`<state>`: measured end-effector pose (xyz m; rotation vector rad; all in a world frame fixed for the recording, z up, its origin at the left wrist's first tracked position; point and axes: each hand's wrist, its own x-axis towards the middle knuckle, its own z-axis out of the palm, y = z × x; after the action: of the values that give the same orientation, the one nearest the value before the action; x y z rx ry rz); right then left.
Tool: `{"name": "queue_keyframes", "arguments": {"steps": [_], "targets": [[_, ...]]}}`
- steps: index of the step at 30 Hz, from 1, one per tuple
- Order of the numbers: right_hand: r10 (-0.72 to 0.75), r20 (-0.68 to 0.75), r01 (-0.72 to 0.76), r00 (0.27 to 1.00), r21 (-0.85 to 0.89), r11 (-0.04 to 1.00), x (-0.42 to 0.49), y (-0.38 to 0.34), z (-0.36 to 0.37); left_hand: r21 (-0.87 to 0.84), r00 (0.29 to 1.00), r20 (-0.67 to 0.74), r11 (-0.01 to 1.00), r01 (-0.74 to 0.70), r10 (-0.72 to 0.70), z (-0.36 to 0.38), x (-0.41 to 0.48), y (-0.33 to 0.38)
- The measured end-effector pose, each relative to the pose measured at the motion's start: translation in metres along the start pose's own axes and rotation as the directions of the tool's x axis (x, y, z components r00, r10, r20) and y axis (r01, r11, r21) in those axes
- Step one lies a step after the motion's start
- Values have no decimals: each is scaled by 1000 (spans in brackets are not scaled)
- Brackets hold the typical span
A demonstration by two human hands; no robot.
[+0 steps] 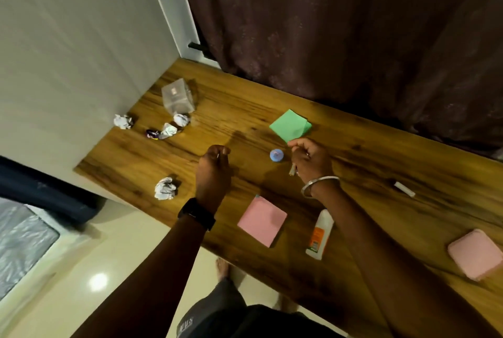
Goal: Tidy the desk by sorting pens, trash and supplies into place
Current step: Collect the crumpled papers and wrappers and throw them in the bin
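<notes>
**Both hands hovering mid-desk among scattered supplies**

While the person is standing at the near edge of the wooden desk (353,147), both forearms are reaching out over it. Nearest, at the right, a pink box (475,254) is lying close to the desk's near edge, and a white glue bottle (319,234) with an orange label is lying on its side just right of a pink sticky-note pad (261,221). Further left, a crumpled paper ball (165,188) is sitting alone near the desk's left edge. Above the middle of the desk the left hand (213,171), with a dark watch on its wrist, is curling loosely, fingertips pinched together; whether it is holding anything I cannot tell. The right hand (309,159), a bangle on its wrist, is closing around a small pale object (292,169) that is sticking out below the palm. Between the hands a small blue round item (277,155) is resting on the wood. A white marker-like stick (404,188) is lying well to the right. Beyond, a green sticky-note pad (290,126) is sitting just past the right hand. Farthest left, three more paper wads (168,130) and a dark wrapper (152,134) are clustering beside a clear plastic container (177,99)
</notes>
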<state>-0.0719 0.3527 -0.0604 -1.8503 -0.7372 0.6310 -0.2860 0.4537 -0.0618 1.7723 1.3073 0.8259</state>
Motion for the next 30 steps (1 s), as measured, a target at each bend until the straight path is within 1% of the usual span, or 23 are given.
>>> {"name": "queue_keyframes", "arguments": {"steps": [2,4,6,7,8,10,12,14,15,17,18,19,20,21,22,23,25,27,28,30], "targets": [[11,57,-12,998,5,1000,3,-14,21,26,999,-37,1000,0,1,-16,12,-12],[18,132,-21,991,23,1000,7,-28,46,21,999,-25,1000,20,-20,-35,26,-30],[-15,185,12,983,18,1000,15,-41,78,45,998,-11,997,55,-55,-56,46,-47],[-40,206,43,978,-8,999,18,-47,93,83,998,-29,995,60,-58,-66,53,-52],[-67,231,78,971,-37,996,22,-53,111,132,997,-55,990,54,-47,-77,62,-59],[-114,282,149,952,-107,983,30,-68,149,223,996,-90,975,-2,23,-98,79,-71],[-138,346,230,928,-241,943,40,-79,186,280,992,-76,957,-79,104,-116,98,-87],[-184,399,346,898,-382,857,52,-88,221,368,995,-7,925,-89,99,-129,121,-110],[-211,425,398,880,-421,815,58,-93,236,439,997,40,895,-79,68,-132,131,-123],[-237,488,481,840,-468,741,69,-103,263,559,985,174,821,-115,19,-135,147,-141],[-221,521,506,825,-504,700,75,-107,275,584,969,246,799,-144,-5,-133,153,-147],[-168,548,511,819,-565,648,80,-109,286,591,951,306,792,-156,-41,-131,159,-150],[-112,559,509,821,-629,588,85,-108,296,597,933,350,787,-156,-81,-129,163,-149],[-88,561,514,823,-671,535,89,-105,305,605,918,382,780,-161,-107,-127,166,-146],[-80,555,511,828,-688,514,91,-101,311,613,905,408,771,-175,-119,-125,170,-146],[-109,547,517,830,-679,522,92,-97,315,622,898,425,758,-197,-115,-124,171,-146],[-167,522,507,836,-620,599,92,-89,319,635,896,439,730,-252,-72,-125,174,-152],[-196,507,512,839,-618,597,94,-85,322,635,898,439,715,-293,-21,-131,173,-154],[-169,484,474,859,-622,623,95,-84,323,626,899,437,723,-291,-17,-134,170,-154],[-120,447,396,887,-598,697,93,-86,323,579,899,427,794,-186,-100,-142,164,-152]]}}
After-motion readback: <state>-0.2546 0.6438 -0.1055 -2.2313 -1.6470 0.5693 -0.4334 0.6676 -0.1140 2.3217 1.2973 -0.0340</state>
